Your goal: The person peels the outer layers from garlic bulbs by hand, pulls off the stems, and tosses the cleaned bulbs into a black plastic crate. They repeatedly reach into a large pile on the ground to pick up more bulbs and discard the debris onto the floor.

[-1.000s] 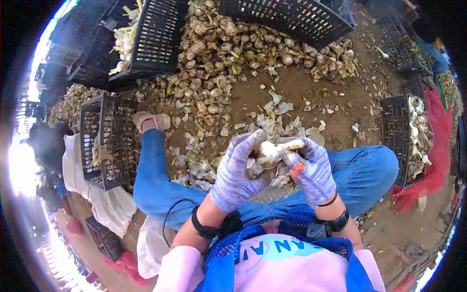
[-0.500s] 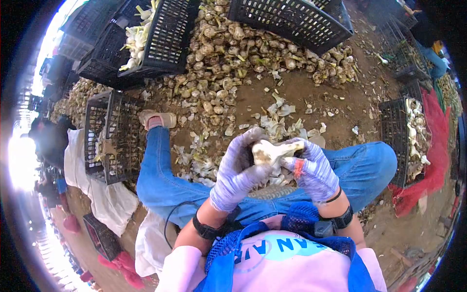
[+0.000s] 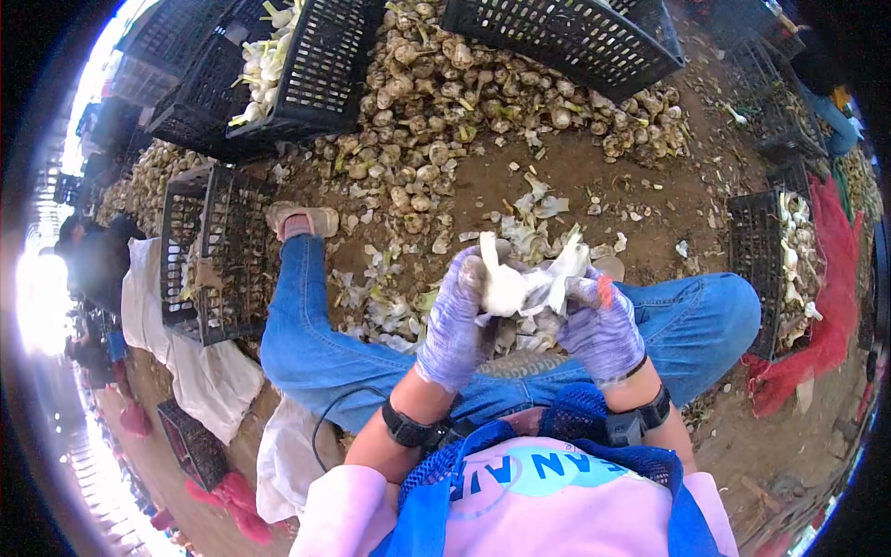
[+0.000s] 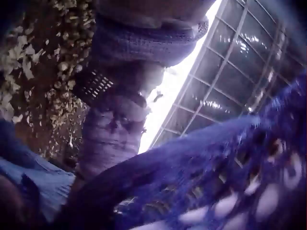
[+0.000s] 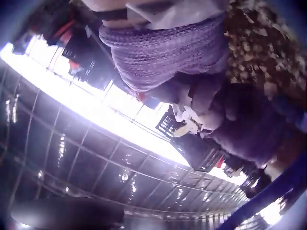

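Note:
Both hands wear purple-white knit gloves and meet above the lap in the head view. My left hand (image 3: 455, 320) grips a white garlic bulb (image 3: 504, 290), its stem pointing up and away from me. The right hand (image 3: 605, 332), with an orange band on one finger, pinches loose garlic skin (image 3: 566, 269) that stretches across from the bulb. In the right wrist view, pale garlic skin (image 5: 189, 122) shows between the gloved fingers. The left wrist view is dim, and the garlic is hidden there behind the gloves.
A large heap of unpeeled garlic (image 3: 427, 93) lies ahead on the dirt floor. Peeled skins (image 3: 380, 297) litter the ground between the legs. Black crates stand around: one with clean garlic (image 3: 320, 74) front left, one at left (image 3: 232, 251), another at right (image 3: 754, 269) beside red netting (image 3: 826, 297).
The bulb has turned from lying sideways to stem up in the left hand. The right hand has let go of the stem and moved right, drawing a strip of skin off the bulb.

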`<state>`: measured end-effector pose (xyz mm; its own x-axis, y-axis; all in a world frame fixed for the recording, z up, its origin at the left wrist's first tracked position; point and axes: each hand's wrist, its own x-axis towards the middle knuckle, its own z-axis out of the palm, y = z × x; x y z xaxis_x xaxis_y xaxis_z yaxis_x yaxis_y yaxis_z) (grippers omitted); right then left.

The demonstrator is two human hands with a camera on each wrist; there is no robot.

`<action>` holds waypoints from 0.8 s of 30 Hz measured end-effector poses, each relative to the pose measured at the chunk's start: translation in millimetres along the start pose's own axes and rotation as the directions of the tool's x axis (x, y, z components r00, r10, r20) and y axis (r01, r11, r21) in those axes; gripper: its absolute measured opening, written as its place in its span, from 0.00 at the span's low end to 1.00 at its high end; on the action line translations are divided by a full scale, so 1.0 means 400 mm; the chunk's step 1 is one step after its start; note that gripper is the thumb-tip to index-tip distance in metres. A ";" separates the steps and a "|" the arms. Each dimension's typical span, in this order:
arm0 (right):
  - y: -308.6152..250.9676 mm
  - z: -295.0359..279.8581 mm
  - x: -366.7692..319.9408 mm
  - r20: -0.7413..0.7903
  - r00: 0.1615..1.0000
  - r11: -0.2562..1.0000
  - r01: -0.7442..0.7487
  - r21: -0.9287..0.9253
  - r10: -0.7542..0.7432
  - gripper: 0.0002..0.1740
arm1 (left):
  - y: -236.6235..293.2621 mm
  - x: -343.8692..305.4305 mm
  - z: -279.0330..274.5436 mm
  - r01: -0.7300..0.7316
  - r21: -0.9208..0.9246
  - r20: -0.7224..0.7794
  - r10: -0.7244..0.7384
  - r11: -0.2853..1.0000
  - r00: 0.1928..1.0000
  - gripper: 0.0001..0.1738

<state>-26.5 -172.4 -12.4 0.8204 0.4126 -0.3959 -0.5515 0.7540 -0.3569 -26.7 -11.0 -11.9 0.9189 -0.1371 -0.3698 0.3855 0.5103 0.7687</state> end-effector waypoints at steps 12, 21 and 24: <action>-0.022 -0.070 0.060 -0.173 0.960 0.961 0.184 -0.207 -0.221 0.21 | 0.054 -0.011 -0.002 -0.037 0.175 0.128 0.015 0.984 0.992 0.45; 0.009 -0.004 0.006 0.084 0.932 0.646 0.308 -0.699 -0.353 0.13 | 0.047 -0.004 0.001 -0.404 0.858 0.291 0.350 0.316 0.890 0.39; 0.007 0.005 0.005 0.045 0.949 0.686 0.257 -0.681 -0.311 0.12 | 0.043 -0.009 0.012 -0.438 0.892 0.367 0.385 0.111 0.847 0.39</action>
<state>-26.1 -168.6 -12.2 0.9571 0.1804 -0.2267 -0.2704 0.2754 -0.9225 -22.9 -5.7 4.9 0.9571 -0.2317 0.1742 -0.2849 -0.6410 0.7127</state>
